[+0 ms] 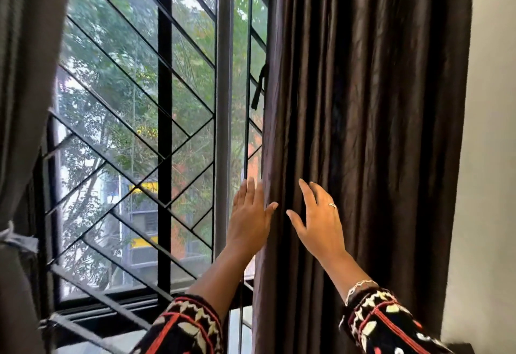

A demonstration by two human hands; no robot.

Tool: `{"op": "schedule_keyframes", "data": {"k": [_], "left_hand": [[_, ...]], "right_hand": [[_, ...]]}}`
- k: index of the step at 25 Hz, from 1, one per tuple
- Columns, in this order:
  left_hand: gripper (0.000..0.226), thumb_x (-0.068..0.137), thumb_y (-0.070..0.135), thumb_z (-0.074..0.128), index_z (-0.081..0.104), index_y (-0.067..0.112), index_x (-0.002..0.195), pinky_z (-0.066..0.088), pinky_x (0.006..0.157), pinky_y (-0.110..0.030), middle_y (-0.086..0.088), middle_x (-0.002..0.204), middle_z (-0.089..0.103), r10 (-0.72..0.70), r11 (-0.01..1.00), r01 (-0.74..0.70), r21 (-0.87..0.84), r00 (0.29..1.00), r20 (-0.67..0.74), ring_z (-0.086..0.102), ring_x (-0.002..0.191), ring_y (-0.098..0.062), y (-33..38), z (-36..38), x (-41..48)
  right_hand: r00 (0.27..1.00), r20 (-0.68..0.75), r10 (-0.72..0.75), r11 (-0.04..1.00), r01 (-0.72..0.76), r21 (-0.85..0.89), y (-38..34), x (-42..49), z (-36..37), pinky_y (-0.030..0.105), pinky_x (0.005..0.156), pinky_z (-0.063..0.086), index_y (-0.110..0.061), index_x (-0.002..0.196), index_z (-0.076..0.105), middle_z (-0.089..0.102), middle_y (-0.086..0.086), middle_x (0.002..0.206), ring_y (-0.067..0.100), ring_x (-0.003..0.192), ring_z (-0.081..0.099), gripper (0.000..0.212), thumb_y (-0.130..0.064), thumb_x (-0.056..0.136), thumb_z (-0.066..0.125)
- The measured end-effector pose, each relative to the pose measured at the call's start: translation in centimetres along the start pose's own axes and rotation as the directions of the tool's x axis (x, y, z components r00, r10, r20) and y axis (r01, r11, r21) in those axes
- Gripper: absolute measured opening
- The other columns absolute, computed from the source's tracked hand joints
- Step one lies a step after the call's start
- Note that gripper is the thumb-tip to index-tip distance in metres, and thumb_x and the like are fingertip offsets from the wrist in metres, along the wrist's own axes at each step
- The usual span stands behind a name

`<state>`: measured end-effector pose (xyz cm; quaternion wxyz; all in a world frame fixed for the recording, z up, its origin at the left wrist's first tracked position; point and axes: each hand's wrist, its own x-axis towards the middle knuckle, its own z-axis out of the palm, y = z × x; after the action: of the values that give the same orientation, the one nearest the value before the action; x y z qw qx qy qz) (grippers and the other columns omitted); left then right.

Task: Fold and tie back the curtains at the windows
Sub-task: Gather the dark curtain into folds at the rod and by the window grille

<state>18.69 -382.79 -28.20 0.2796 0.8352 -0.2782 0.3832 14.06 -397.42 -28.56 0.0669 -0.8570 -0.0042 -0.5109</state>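
A dark brown curtain [368,102] hangs in loose pleats on the right side of the window. My left hand [250,219] lies flat with straight fingers against the curtain's left edge. My right hand [318,219], with a ring on it, is spread with straight fingers on the folds just to the right. A dark tie-back strap [258,88] hangs by the curtain's edge higher up. On the left a grey curtain [25,102] is gathered and bound by a tie [16,239].
A window with a black diagonal grille [134,119] and a grey frame post [223,102] fills the middle. A white wall [488,158] runs down the right side. The window sill [111,311] lies below.
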Motion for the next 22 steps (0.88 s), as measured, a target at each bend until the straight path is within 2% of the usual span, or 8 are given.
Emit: {"op": "schedule_keyframes", "data": {"k": [2, 4, 8, 13, 18, 20, 22], "left_hand": [[0.062, 0.093, 0.042, 0.014, 0.03, 0.009, 0.143, 0.01, 0.118, -0.036, -0.014, 0.153, 0.021, 0.04, 0.998, -0.041, -0.043, 0.999, -0.012, 0.009, 0.145, -0.027, 0.2, -0.5, 3.2], [0.046, 0.099, 0.024, 0.024, 0.03, 0.012, 0.143, 0.014, 0.118, -0.036, -0.011, 0.154, 0.021, 0.073, 0.992, -0.073, -0.105, 0.997, -0.007, 0.009, 0.145, -0.024, 0.5, -0.8, 6.4], [0.045, 0.099, 0.014, 0.031, 0.028, 0.011, 0.144, 0.015, 0.118, -0.036, -0.011, 0.154, 0.021, 0.179, 0.967, -0.186, -0.172, 0.982, -0.06, 0.011, 0.145, -0.021, 0.8, -1.3, 12.2], [0.049, 0.096, 0.011, 0.035, 0.027, 0.008, 0.144, 0.016, 0.118, -0.036, -0.011, 0.154, 0.022, 0.289, 0.94, -0.303, -0.155, 0.951, -0.107, 0.013, 0.144, -0.021, -0.4, -1.6, 18.8], [0.048, 0.094, 0.013, 0.04, 0.032, 0.003, 0.141, 0.016, 0.114, -0.03, -0.014, 0.151, 0.026, 0.312, 0.93, -0.339, -0.145, 0.933, -0.183, 0.02, 0.142, -0.025, -2.0, -3.2, 24.9], [0.049, 0.092, 0.012, 0.046, 0.034, 0.002, 0.139, 0.025, 0.11, -0.032, -0.016, 0.148, 0.032, 0.303, 0.926, -0.34, -0.165, 0.928, -0.216, 0.029, 0.138, -0.028, -2.3, -4.0, 27.3], [0.046, 0.091, 0.013, 0.049, 0.038, 0.002, 0.135, 0.034, 0.099, -0.03, -0.015, 0.14, 0.042, 0.258, 0.924, -0.315, -0.216, 0.931, -0.257, 0.043, 0.127, -0.029, -2.2, -4.6, 29.6]], "right_hand": [[0.999, -0.033, -0.025, 0.999, 0.026, 0.047, -0.7, 3.3, -0.8, 0.04, 0.102, 0.04, -0.012, 0.141, 0.037, 0.05, 0.015, 0.133, 0.03, 0.127, 0.046, 0.063, -0.043, 0.087, 0.048], [0.997, -0.06, -0.041, 0.992, 0.048, 0.117, -1.4, 6.7, -1.9, 0.037, 0.103, 0.037, -0.011, 0.143, 0.033, 0.046, 0.012, 0.136, 0.027, 0.13, 0.041, 0.062, -0.037, 0.09, 0.053], [0.987, -0.161, -0.013, 0.97, 0.051, 0.236, -2.7, 13.4, -3.3, 0.034, 0.102, 0.034, -0.012, 0.144, 0.029, 0.044, 0.009, 0.136, 0.024, 0.13, 0.039, 0.061, -0.031, 0.092, 0.054], [0.969, -0.246, -0.033, 0.987, 0.071, 0.145, -3.0, 20.4, -2.9, 0.033, 0.095, 0.038, -0.013, 0.144, 0.028, 0.045, 0.009, 0.132, 0.025, 0.123, 0.044, 0.06, -0.029, 0.092, 0.052], [0.95, -0.304, -0.065, 0.998, 0.067, -0.003, -2.6, 25.6, -2.5, 0.037, 0.099, 0.036, -0.008, 0.144, 0.028, 0.042, 0.014, 0.134, 0.031, 0.125, 0.04, 0.063, -0.027, 0.09, 0.054], [0.944, -0.326, -0.058, 0.998, 0.053, -0.025, -2.5, 27.2, -2.5, 0.038, 0.1, 0.035, -0.005, 0.143, 0.029, 0.042, 0.016, 0.134, 0.033, 0.125, 0.04, 0.063, -0.026, 0.09, 0.055], [0.939, -0.341, -0.046, 0.999, 0.037, -0.034, -2.2, 28.3, -2.7, 0.037, 0.1, 0.034, -0.004, 0.143, 0.029, 0.043, 0.016, 0.133, 0.033, 0.125, 0.04, 0.063, -0.025, 0.089, 0.056]]}}
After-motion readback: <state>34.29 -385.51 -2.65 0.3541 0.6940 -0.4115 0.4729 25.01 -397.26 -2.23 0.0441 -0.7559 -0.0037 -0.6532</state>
